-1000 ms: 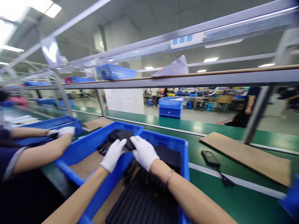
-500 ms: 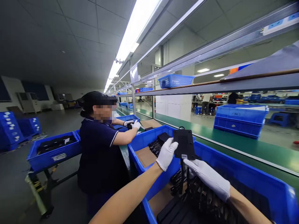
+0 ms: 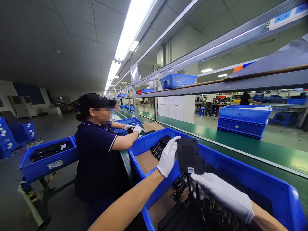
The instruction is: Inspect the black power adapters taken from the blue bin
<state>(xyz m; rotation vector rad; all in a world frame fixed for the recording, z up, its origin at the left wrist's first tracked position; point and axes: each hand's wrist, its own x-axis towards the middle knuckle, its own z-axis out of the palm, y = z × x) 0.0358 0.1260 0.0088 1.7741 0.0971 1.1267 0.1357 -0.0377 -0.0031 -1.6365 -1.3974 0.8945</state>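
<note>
A flat black plastic box (image 3: 190,155) with ridges, corner screws and a small white label stands upright between my gloved hands, above the nearer blue bin. Its left edge is held by my left hand (image 3: 167,156), with the fingertips at the upper corner and partly behind it. My right hand (image 3: 220,189) is closed at the lower edge, thumb beside the label. Two black cables (image 3: 189,184) hang from the box past the right fingers, some of which are hidden. Below, the nearer blue bin (image 3: 280,189) holds many similar black boxes and cables.
A second blue bin (image 3: 134,162) with cardboard and cabled boxes adjoins on the left. Beyond it a gloved co-worker (image 3: 96,166) handles a dark item. A green conveyor (image 3: 207,132) runs behind, bearing stacked blue crates (image 3: 243,120); a metal shelf (image 3: 216,86) crosses above.
The box has come slightly lower and closer, and its label is easier to see. Both hands still hold it. My view has shifted a little to the right.
</note>
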